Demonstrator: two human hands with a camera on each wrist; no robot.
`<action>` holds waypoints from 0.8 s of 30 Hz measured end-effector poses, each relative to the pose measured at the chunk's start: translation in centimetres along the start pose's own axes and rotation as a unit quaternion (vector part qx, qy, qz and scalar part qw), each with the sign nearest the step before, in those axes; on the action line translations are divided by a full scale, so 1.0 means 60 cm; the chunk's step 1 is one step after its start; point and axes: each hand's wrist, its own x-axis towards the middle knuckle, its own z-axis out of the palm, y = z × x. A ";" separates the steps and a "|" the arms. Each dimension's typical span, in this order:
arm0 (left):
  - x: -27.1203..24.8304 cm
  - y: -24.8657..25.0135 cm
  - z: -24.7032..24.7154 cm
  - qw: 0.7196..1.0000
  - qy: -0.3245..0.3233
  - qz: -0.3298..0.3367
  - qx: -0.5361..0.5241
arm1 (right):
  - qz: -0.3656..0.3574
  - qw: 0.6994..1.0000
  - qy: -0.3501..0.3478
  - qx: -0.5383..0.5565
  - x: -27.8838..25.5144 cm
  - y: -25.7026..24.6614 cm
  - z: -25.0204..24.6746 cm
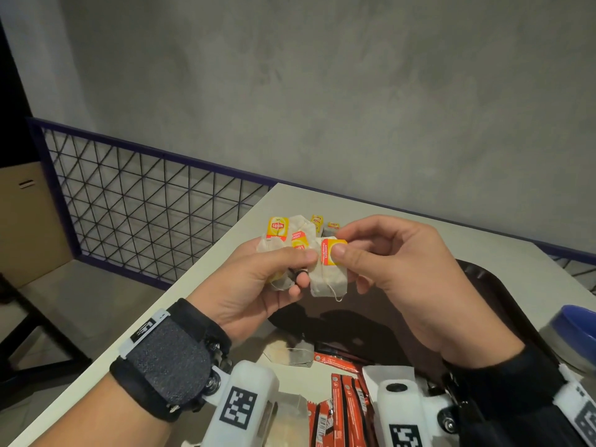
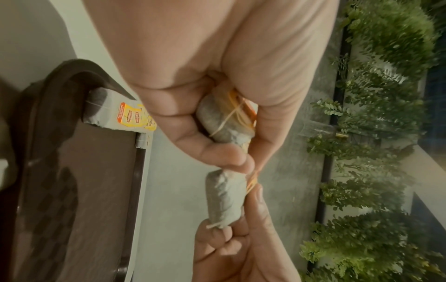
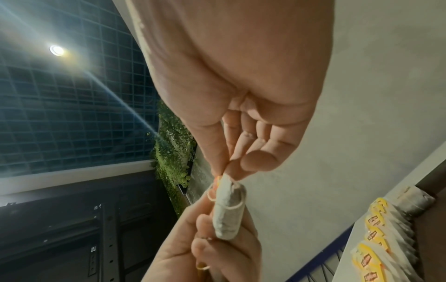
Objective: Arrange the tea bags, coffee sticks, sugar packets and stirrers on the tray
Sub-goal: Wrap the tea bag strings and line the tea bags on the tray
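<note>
Both busy: left hand (image 1: 258,279) grips a bunch of tea bags (image 1: 283,235); right hand (image 1: 396,269) pinches one tea bag (image 1: 329,272) by its tag, above the brown tray (image 1: 503,304) on the worktop (image 1: 206,282).

Ahead of you stands a grey plaster wall (image 1: 322,91), mottled and bare; along its foot runs a dark blue railing (image 1: 145,201) filled with a diagonal wire mesh; to your left, beyond the railing, sits a brown cardboard box (image 1: 29,221) against a dark opening. The pale table (image 1: 206,285) meets the railing at its far corner; below it you can see a grey floor (image 1: 80,285) and a black frame. From your right wrist, a round ceiling lamp (image 3: 56,50) flares against a gridded ceiling (image 3: 72,114); green foliage (image 2: 376,171) climbs a wall beside a dark post.
</note>
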 end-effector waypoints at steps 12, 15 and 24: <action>0.003 -0.003 0.000 0.998 0.029 0.027 0.044 | 0.008 1.000 0.012 -0.023 -0.003 -0.005 0.005; 0.004 0.000 0.000 0.999 0.030 0.026 0.017 | 0.058 0.998 0.000 0.031 0.000 -0.009 0.000; 0.005 0.003 -0.003 0.999 0.032 0.023 -0.018 | 0.103 0.990 -0.072 0.070 -0.001 -0.005 -0.008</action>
